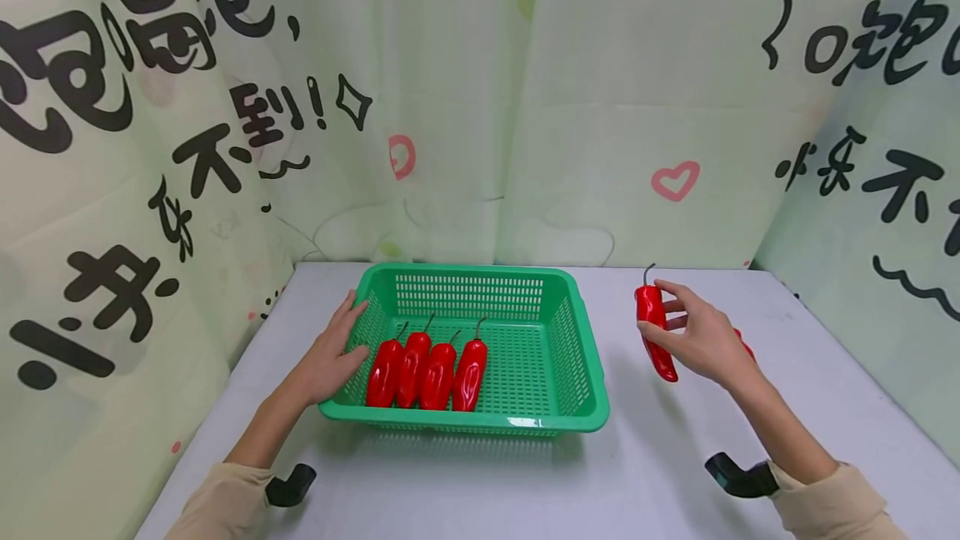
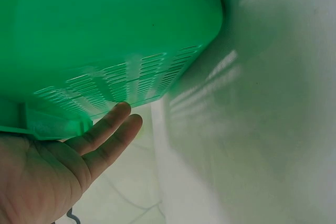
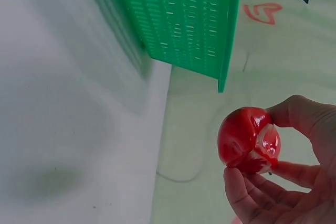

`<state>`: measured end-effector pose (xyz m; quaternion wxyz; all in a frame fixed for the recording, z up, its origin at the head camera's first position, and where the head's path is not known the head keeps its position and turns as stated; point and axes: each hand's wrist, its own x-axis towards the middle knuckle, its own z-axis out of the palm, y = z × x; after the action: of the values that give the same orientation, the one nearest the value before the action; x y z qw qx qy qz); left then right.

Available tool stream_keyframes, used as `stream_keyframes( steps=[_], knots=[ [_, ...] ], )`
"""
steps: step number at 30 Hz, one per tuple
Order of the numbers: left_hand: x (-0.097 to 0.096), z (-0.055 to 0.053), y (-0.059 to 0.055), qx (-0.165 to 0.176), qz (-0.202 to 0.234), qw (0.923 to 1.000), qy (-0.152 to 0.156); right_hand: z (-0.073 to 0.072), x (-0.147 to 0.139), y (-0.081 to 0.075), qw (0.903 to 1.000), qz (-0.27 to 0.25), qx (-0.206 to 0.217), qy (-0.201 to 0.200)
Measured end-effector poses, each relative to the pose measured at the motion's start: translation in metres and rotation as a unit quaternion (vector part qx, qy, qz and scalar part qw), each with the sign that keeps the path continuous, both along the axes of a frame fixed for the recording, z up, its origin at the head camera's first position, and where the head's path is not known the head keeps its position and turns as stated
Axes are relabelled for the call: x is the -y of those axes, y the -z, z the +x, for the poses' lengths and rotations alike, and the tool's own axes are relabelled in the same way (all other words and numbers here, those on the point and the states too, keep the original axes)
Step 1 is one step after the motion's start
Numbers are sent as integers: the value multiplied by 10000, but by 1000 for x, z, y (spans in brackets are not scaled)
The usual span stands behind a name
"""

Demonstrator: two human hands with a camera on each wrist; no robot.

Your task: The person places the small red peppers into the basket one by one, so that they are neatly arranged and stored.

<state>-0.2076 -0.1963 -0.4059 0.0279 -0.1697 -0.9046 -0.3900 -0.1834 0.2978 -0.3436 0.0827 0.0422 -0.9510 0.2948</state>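
Observation:
My right hand (image 1: 693,332) holds a glossy red chili pepper (image 1: 651,311) between thumb and fingers, above the table to the right of the green basket (image 1: 517,422). The pepper's dark curved stem points up; the right wrist view shows its rounded red end (image 3: 239,140). My left hand (image 1: 333,357) rests at the basket's left rim, thumb and a finger reaching over it. In the left wrist view, two straight fingers (image 2: 113,140) extend below the rim outside the slotted wall. Several red chili peppers (image 1: 438,373) lean side by side in the basket's left half, stems upward.
Behind my right wrist, part of another red pepper (image 1: 745,345) shows, mostly hidden. The basket stands on a white table (image 1: 465,490). Pale curtains (image 1: 585,107) with black lettering enclose the back and both sides. Each wrist wears a black camera mount (image 1: 291,486).

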Motion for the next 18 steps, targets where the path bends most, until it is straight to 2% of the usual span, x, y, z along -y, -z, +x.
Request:
stream_keyframes(
  steps=[8,14,18],
  knots=[
    [0,0,1,23,-7,10000,-4,1,14,-3,9998,-102,-107,-112],
    [0,0,1,9,12,10000,5,2,18,-4,9980,-508,-346,-169],
    [0,0,0,-5,9,10000,3,1,19,-3,9979,-516,-339,-173]
  ],
)
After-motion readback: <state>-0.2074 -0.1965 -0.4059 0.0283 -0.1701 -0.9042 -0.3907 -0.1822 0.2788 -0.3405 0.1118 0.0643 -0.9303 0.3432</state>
